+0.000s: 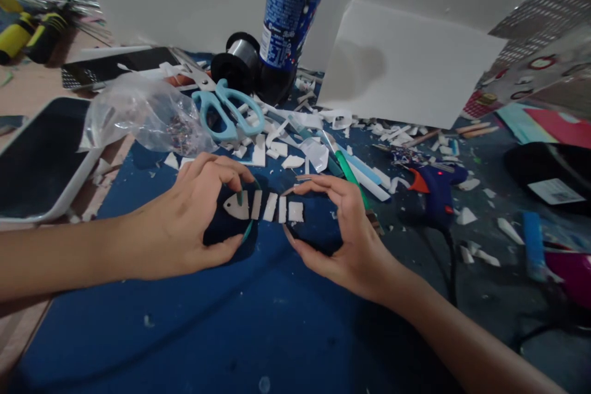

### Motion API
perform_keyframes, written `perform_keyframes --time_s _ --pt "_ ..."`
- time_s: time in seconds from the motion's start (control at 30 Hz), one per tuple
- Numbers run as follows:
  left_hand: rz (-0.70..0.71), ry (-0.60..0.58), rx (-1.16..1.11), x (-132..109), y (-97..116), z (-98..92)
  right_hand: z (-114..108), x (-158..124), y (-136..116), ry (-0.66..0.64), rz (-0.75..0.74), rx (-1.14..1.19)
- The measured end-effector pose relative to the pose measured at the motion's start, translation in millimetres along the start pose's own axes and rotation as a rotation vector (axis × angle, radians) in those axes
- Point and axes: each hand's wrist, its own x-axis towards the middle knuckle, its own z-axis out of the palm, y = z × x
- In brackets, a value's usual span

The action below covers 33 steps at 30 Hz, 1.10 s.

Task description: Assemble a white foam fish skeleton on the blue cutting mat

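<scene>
A row of small white foam pieces (270, 207), the leftmost shaped like a fish head, lies on a dark blue oval piece (318, 231) on the blue mat (207, 320). My left hand (184, 221) curls round the left end of that oval, thumb below and fingers above, with a green fingernail over the head piece. My right hand (344, 231) curls round the right end in the same way, fingertips close to the last white piece. Both hands grip the oval's edges.
Light blue scissors (228, 112), a clear plastic bag (141, 114), a dark soda bottle (289, 18), a wire spool (240, 58), a white foam sheet (406, 64), a blue glue gun (436, 188), a green pen (348, 172), a tablet (39, 157) and many white scraps surround the hands.
</scene>
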Motion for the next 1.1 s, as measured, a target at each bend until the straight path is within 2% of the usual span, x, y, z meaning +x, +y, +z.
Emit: perform_keyframes --time_s 0.27,0.5,1.1 --pt "0.008 0.014 -0.004 -0.5 1.0 0.4 5.8 6.3 -10.7 0.089 0.054 -0.040" --pt "0.020 0.018 -0.017 0.0 -0.4 2.2 10.2 10.0 -10.0 0.039 0.109 -0.015" --pt "0.011 0.007 -0.024 0.0 -1.4 2.6 8.1 8.6 -8.5 -0.009 0.103 0.018"
